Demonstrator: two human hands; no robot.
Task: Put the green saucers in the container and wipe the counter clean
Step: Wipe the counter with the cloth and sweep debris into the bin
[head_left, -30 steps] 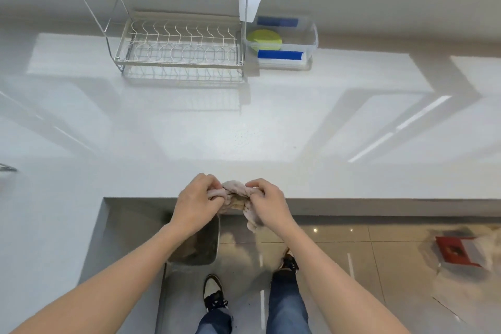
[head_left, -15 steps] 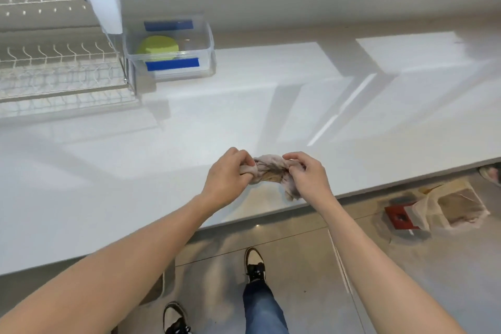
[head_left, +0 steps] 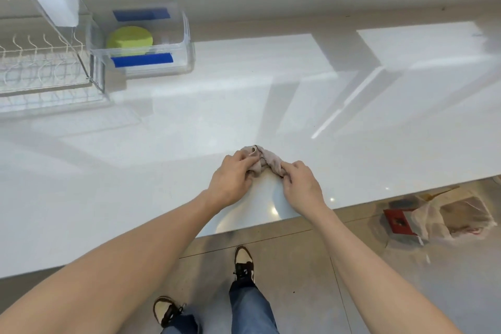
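Since half a second ago both hands have carried the cloth (head_left: pixel 261 159) forward from the counter edge onto the counter (head_left: pixel 189 130) surface, and the view has drawn closer to the worktop. The cloth now lies bunched at the centre of the frame, resting on the counter just beyond the fingertips. The left hand (head_left: pixel 233 177) grips its left end, fingers curled over the fabric. The right hand (head_left: pixel 299 180) pinches its right end, fingers bent down onto it. The two hands sit close together, the cloth bridging the gap between them.

Saucers (head_left: pixel 129 40): a green stack lies inside the container (head_left: pixel 187 43), a clear tub with blue strips on its near and far walls, standing on the counter in the upper left, well apart from the hands. How many saucers make up the stack cannot be told.

A wire rack (head_left: pixel 46 68) stands just left of the container at the left edge of the frame. On the floor at lower right lies a clear bag (head_left: pixel 461 215) beside a red box (head_left: pixel 398 221).
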